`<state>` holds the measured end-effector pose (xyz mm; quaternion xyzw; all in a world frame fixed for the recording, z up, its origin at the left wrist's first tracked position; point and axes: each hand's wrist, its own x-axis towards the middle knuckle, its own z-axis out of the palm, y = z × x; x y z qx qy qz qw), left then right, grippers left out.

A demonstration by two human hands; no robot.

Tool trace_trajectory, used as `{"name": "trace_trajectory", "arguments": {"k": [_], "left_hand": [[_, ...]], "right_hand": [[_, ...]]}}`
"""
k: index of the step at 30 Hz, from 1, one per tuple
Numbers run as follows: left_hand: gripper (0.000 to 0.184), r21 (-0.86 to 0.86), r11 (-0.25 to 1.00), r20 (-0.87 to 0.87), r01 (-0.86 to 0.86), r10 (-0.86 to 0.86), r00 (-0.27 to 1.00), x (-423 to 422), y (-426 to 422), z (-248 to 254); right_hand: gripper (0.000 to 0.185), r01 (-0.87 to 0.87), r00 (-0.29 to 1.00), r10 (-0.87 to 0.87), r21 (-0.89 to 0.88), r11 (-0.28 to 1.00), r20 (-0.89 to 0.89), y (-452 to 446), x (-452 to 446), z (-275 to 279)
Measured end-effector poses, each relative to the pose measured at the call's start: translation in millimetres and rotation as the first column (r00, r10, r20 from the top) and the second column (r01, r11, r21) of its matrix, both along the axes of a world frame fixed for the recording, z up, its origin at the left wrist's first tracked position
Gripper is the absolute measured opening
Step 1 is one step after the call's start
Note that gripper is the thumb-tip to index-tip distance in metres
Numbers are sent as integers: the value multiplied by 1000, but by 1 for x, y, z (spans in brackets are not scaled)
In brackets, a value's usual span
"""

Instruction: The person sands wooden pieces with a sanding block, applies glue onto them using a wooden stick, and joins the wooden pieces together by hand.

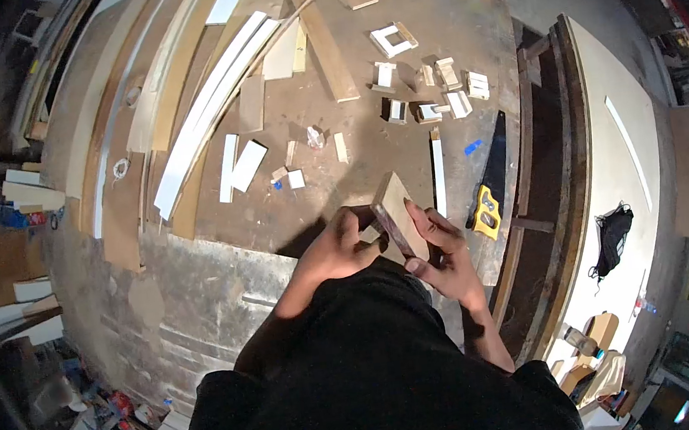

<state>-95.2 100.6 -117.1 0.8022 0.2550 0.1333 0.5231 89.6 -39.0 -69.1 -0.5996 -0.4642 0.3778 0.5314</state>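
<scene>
In front of my body I hold a short wooden block [399, 213], tilted on edge, with a pale broad face and a darker narrow edge. My right hand [447, 259] grips its right side, thumb low and fingers along the face. My left hand [335, 248] is closed at its left side, fingers curled; a bit of pale wood [370, 234] shows beside them, and I cannot tell whether it is part of the same block. Beyond the hands lie a narrow white-faced strip [438, 173] and a handsaw with a yellow handle [487, 212].
Small wood offcuts [447, 75] and a square white frame [393, 39] lie on the worktable [370, 141]. Long boards [212, 115] cover its left side. To the right stands a pale panel [614, 145] carrying a black cloth item [613, 239], past a dark gap.
</scene>
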Motion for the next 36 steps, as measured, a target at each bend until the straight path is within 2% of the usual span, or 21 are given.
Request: {"name": "trace_trajectory", "arguments": {"k": [1, 2, 3, 6, 7, 9, 10, 12, 15, 16, 17, 19, 21, 22, 25, 27, 29, 31, 33, 35, 36], "left_hand": [[38, 131, 988, 41, -81, 77, 996, -5, -2, -1], [34, -56, 997, 31, 50, -48, 998, 5, 13, 53], [34, -53, 997, 35, 48, -46, 998, 5, 15, 52], [33, -455, 882, 184, 125, -44, 982, 0, 19, 53], [33, -452, 884, 185, 121, -40, 982, 0, 22, 53], [39, -43, 990, 6, 131, -131, 991, 1, 26, 48], [39, -46, 991, 7, 128, -128, 992, -3, 20, 42], [48, 197, 978, -61, -62, 75, 995, -10, 9, 29], [56, -21, 999, 103, 31, -29, 994, -17, 27, 19], [59, -230, 973, 130, 24, 6, 992, -20, 26, 17], [59, -232, 972, 131, 28, 3, 991, -23, 28, 19], [65, -201, 978, 133, -58, 86, 987, -29, 32, 24], [59, -84, 987, 71, -139, 145, 987, -39, 26, 5], [55, -79, 988, 148, -129, 140, 979, -48, 26, -24], [46, -584, 776, -57, -236, 251, 966, -41, 39, -27], [47, -756, 624, 12, -199, 317, 948, -48, 35, -56], [41, -771, 627, 223, -111, 429, 875, -43, 39, -44], [35, -968, 199, -16, -152, 556, 831, -41, 50, -30], [34, -941, 310, 62, -134, 549, 833, -47, 59, -15], [34, -994, 71, 104, 78, 522, 847, -55, 71, -4], [34, -938, 343, 207, 46, 449, 869, -64, 69, -21]], "right_hand": [[72, -79, 990, 78, 3, 997, 115, 2, 3, 2], [71, -96, 982, 97, -16, 995, 165, -1, 14, -8], [71, -98, 981, 99, -14, 995, 170, 1, 24, -3], [64, -10, 913, 200, -470, 883, 357, 8, 41, 21], [64, -14, 911, 203, -467, 884, 358, 7, 37, 13], [65, -48, 995, 32, -162, 986, -97, 5, 25, -6], [66, -44, 966, 31, -44, 998, -259, 6, 21, -9], [67, -108, 981, 100, -40, 993, -168, 10, 9, -5], [66, -147, 989, 147, -10, 989, -8, 9, 18, -9], [66, -114, 978, 157, -277, 954, 138, 15, 24, 11], [66, -34, 941, 202, -520, 854, 271, 22, 27, 24], [67, 23, 958, 148, -584, 812, 244, 25, 22, 15], [68, 60, 981, -84, -141, 988, -174, 28, 6, -4], [71, 54, 994, -64, -109, 993, -87, 33, -1, -4], [74, 48, 999, -48, -61, 997, -4, 48, -30, 5], [76, 80, 997, -80, -37, 996, 11, 56, -48, 8], [77, 87, 989, -78, -71, 994, 125, 64, -63, 11], [78, 21, 956, 7, -93, 995, 293, 71, -76, 8], [78, -7, 967, -7, 54, 999, 256, 77, -87, -8], [78, -7, 952, 13, -21, 1000, 307, 84, -94, -5], [78, -8, 939, 42, -102, 995, 342, 85, -97, -2]]}}
